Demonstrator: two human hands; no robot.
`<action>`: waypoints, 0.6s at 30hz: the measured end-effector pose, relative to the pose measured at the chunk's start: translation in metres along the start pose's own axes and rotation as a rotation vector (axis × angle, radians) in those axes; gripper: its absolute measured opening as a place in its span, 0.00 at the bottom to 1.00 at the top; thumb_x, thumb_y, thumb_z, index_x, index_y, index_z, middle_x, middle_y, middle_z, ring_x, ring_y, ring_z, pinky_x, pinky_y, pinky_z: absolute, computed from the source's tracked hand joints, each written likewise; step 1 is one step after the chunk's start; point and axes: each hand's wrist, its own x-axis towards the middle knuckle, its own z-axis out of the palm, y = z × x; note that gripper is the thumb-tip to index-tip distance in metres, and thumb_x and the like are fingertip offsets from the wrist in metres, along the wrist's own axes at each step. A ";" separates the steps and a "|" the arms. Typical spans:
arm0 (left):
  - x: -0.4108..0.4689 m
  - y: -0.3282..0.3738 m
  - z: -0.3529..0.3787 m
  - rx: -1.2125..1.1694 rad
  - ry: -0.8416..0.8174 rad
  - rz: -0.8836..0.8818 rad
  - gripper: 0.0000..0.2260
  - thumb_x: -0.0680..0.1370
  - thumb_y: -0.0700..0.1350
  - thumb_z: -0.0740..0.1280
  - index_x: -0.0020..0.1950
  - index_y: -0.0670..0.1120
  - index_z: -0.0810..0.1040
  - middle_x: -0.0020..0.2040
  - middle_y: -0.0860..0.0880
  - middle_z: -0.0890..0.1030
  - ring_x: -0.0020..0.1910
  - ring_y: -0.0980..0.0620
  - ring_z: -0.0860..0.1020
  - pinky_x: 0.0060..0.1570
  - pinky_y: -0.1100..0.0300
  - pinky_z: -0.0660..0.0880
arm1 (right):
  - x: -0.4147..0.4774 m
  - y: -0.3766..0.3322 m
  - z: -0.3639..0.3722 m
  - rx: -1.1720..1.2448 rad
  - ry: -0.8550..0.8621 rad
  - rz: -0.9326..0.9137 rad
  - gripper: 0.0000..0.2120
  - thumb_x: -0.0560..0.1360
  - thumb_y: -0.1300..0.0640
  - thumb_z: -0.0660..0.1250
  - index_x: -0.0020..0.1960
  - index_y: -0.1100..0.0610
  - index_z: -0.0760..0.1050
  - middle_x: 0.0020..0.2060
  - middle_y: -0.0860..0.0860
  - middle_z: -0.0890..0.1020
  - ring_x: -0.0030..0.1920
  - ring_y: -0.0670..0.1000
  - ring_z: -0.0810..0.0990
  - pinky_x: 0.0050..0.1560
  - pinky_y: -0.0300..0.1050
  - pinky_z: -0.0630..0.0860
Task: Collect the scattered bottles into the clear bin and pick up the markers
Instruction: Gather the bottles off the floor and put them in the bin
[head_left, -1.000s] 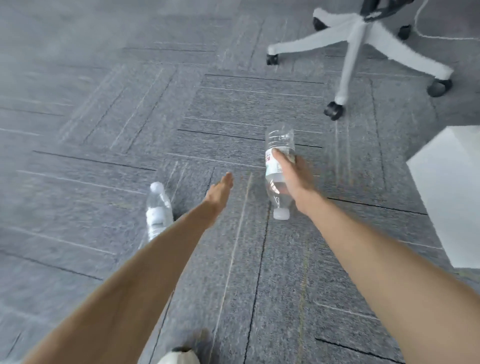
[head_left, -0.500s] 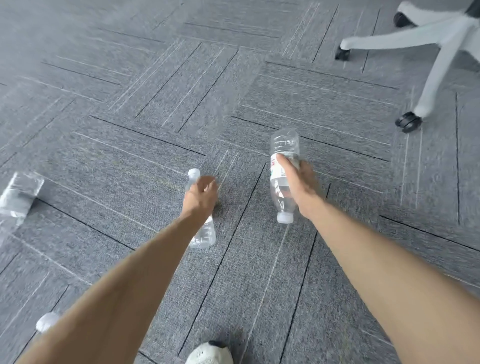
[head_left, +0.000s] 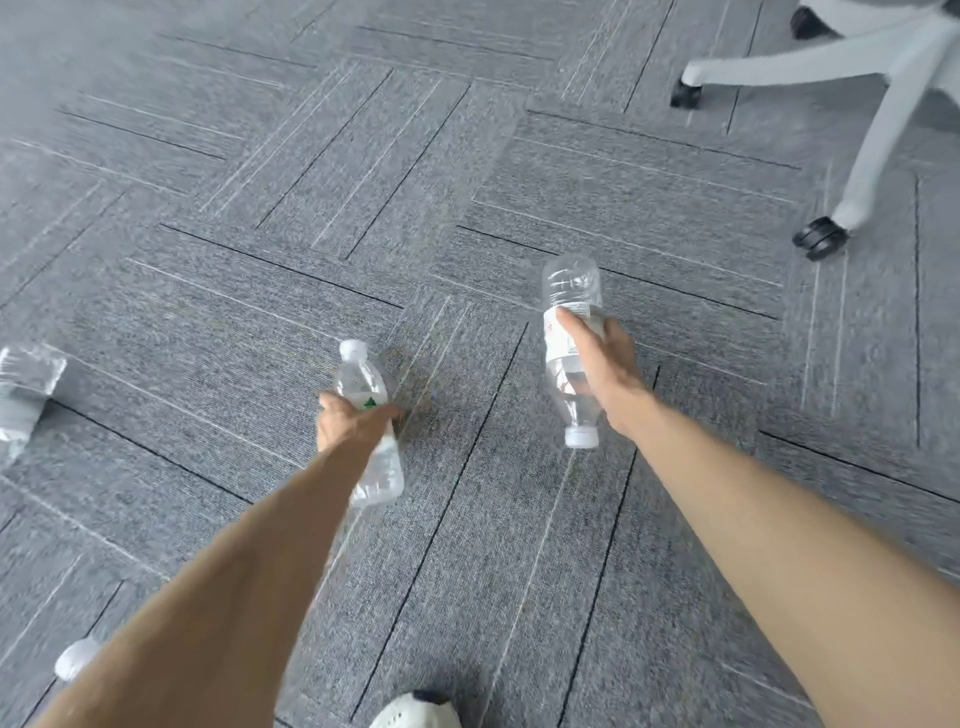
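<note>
With the right hand (head_left: 597, 364) clamped on one bottle (head_left: 571, 332) and the left hand (head_left: 353, 421) wrapped around another (head_left: 371, 436), a third bottle (head_left: 23, 389) lies at the frame's left edge, nearer the left hand.

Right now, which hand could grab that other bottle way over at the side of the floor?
The left hand is nearer, since that bottle lies on the carpet at the far left edge. But both hands are full: the left grips one bottle, the right hand another.
</note>
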 end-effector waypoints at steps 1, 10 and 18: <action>-0.001 0.002 -0.008 -0.069 -0.020 -0.003 0.34 0.70 0.50 0.76 0.68 0.45 0.62 0.53 0.43 0.74 0.40 0.50 0.73 0.45 0.53 0.75 | 0.000 0.002 -0.012 0.005 0.023 -0.003 0.21 0.74 0.37 0.67 0.60 0.50 0.73 0.50 0.50 0.81 0.47 0.50 0.82 0.49 0.49 0.81; -0.106 0.080 -0.071 -0.223 -0.198 0.127 0.31 0.71 0.49 0.74 0.69 0.51 0.62 0.58 0.43 0.77 0.53 0.43 0.78 0.47 0.50 0.74 | -0.093 -0.045 -0.103 0.118 0.123 0.178 0.22 0.76 0.40 0.67 0.62 0.53 0.75 0.54 0.53 0.82 0.47 0.50 0.82 0.37 0.41 0.77; -0.325 0.206 -0.122 -0.197 -0.439 0.138 0.25 0.74 0.47 0.71 0.66 0.50 0.64 0.46 0.49 0.75 0.42 0.51 0.76 0.38 0.57 0.71 | -0.237 -0.200 -0.192 0.289 0.209 0.261 0.08 0.77 0.46 0.69 0.48 0.49 0.74 0.41 0.49 0.82 0.38 0.48 0.82 0.37 0.48 0.82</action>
